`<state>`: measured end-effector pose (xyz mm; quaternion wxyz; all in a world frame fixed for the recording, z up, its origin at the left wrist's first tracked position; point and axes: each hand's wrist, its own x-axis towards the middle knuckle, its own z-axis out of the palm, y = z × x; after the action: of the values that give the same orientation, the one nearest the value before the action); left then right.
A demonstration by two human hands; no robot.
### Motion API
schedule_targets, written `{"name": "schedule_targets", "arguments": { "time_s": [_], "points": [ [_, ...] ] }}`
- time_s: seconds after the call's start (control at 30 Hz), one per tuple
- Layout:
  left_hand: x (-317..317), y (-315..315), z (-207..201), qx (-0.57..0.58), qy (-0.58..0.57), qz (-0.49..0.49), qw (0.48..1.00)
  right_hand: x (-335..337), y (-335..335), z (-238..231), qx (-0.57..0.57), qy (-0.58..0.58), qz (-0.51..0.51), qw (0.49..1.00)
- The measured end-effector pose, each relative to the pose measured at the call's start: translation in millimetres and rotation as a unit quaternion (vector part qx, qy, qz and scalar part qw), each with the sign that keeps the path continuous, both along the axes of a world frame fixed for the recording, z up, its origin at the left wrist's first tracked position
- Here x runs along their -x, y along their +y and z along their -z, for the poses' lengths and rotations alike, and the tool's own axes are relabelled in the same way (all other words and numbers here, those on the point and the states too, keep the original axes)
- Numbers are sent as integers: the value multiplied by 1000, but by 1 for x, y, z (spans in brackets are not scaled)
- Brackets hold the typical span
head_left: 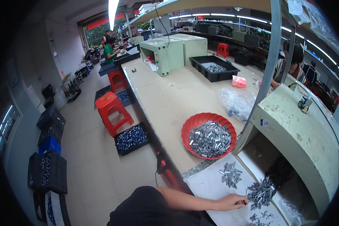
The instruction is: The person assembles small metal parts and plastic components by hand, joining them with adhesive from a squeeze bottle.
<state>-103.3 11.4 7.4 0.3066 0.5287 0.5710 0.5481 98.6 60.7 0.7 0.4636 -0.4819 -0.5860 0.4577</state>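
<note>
My left hand reaches over a white sheet on the bench, its fingers curled together. Whatever lies in them is too small to make out. Its fingertips are beside a heap of small dark-grey metal pieces. A smaller scatter of similar silver-grey pieces lies farther off on the sheet, and tiny dark bits lie nearer. Beyond the sheet stands a red scalloped bowl filled with short metal pieces. Only a sliver of skin, perhaps my right hand, shows at the lower edge.
A pale-green machine housing arches at the right, beside a metal post. Clear plastic bags and a black tray lie farther back. Red stools and a parts tray stand left of the bench. Other people work beyond.
</note>
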Motion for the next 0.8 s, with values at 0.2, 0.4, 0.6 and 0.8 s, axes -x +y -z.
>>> {"name": "schedule_targets", "arguments": {
  "time_s": [0.2,0.4,0.6,0.8],
  "points": [
    [0,-4,5,9,-15,5,1000,-1,-6,-23,82,-79,-47,992],
    [8,-1,-3,28,-34,23,999,-12,1,3,69,-63,-38,995],
    [8,0,-7,33,-46,18,998,-24,3,20,82,-195,65,975],
    [10,11,-19,119,-136,65,981,-12,-4,-2,11,-167,35,985]
  ]
}}
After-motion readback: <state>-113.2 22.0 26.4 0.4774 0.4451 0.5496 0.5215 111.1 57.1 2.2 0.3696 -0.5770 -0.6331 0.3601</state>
